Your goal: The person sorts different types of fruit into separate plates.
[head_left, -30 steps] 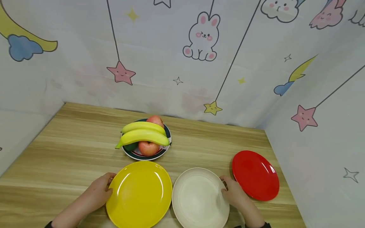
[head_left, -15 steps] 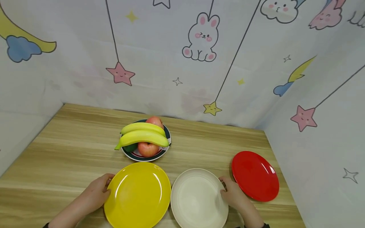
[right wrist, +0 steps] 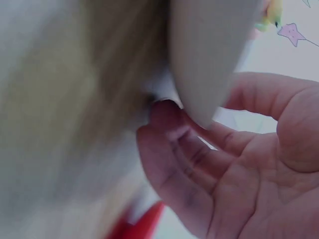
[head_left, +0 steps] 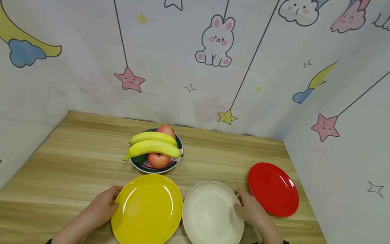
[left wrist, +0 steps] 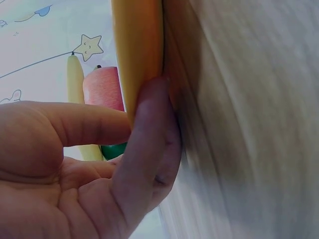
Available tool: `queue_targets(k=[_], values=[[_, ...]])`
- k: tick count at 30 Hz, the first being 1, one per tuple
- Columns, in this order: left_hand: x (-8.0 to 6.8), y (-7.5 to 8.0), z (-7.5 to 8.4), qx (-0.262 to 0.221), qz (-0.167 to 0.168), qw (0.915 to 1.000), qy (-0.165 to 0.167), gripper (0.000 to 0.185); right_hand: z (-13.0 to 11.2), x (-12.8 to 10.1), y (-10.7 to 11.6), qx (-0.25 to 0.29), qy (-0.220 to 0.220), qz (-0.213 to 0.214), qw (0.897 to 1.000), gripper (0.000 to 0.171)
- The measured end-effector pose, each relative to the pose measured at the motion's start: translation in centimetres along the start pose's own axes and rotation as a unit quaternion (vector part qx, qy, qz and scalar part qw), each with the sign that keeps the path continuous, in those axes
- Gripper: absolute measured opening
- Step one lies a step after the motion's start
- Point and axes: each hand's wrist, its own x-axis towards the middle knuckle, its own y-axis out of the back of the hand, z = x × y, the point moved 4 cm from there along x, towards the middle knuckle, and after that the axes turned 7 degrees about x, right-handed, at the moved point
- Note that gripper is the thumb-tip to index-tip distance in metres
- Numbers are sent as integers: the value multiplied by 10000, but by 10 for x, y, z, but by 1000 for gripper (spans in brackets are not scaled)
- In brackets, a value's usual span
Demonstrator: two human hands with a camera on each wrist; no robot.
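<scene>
A yellow plate [head_left: 147,209] and a white plate [head_left: 213,213] lie side by side at the near edge of the wooden table [head_left: 76,159]. My left hand [head_left: 115,200] pinches the yellow plate's left rim. In the left wrist view the left hand [left wrist: 142,107] has its thumb on top of the yellow plate [left wrist: 139,45] and its fingers beneath. My right hand [head_left: 239,201] grips the white plate's right rim. The right wrist view shows the right hand [right wrist: 199,107] with fingers curled under the white plate [right wrist: 209,50].
Behind the yellow plate stands a dark-rimmed plate [head_left: 175,162] bearing two bananas [head_left: 152,146], two apples [head_left: 158,159] and something green. A red plate [head_left: 273,189] lies right of the white one. Cartoon-printed cloth walls close in the table on three sides.
Both plates and hands slid a touch to the left a second ago, then stayed put. Both hands keep their hold.
</scene>
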Motion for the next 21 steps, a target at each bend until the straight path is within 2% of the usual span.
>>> queue_targets(k=[4, 8, 12, 16, 21], values=[[-1, -1, 0, -60, -44, 10000, 24, 44, -6, -2, 18, -71, 58, 38, 10000, 32], [-1, -1, 0, -114, -20, 9999, -23, 43, 1, 4, 51, -77, 65, 442, 9990, 31], [0, -1, -1, -157, -32, 9998, -86, 43, 28, 14, 89, -436, -138, 1055, 9934, 33], [1, -1, -2, -130, -110, 9998, -121, 42, 62, 24, 119, -874, -476, 1560, 9827, 39], [3, -1, -3, -40, -141, 9998, -153, 42, 99, 26, 138, -1084, -1215, 1584, 9739, 48]])
